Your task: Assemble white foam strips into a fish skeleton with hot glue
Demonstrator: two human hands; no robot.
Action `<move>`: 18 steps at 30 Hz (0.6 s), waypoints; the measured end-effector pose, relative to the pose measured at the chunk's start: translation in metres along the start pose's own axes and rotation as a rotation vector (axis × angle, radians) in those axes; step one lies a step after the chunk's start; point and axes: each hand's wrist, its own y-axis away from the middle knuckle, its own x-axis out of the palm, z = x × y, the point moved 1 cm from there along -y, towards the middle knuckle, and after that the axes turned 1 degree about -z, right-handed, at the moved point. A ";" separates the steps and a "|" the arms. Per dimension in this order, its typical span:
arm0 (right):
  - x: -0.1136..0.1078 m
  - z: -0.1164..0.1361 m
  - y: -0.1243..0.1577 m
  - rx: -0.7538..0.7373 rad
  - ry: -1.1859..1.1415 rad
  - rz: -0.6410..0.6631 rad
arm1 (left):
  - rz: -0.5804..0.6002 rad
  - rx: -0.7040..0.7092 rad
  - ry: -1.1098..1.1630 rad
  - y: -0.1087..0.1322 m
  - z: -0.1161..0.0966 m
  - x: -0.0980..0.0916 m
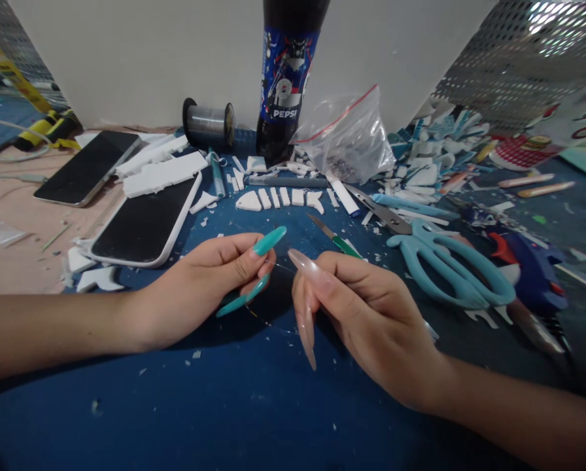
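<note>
A thin thread [279, 265] is being pinched at one end by the closed fingertips of the left hand [209, 288] and at the other by the closed fingertips of the right hand [366, 314]. It is being held taut in the short gap between them, just above the blue work surface [234, 405]. A slack length of it is being trailed across the surface beneath the hands. Teal scissors [445, 261] are being left lying to the right of the right hand, and a green-handled craft knife [335, 237] just behind it. Farther back, a row of white foam pieces [278, 198] is being kept near a Pepsi bottle [286, 78] and a spool [209, 123].
</note>
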 end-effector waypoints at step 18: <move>-0.002 -0.002 -0.001 -0.002 0.058 -0.008 | 0.012 -0.005 -0.016 -0.001 0.000 0.000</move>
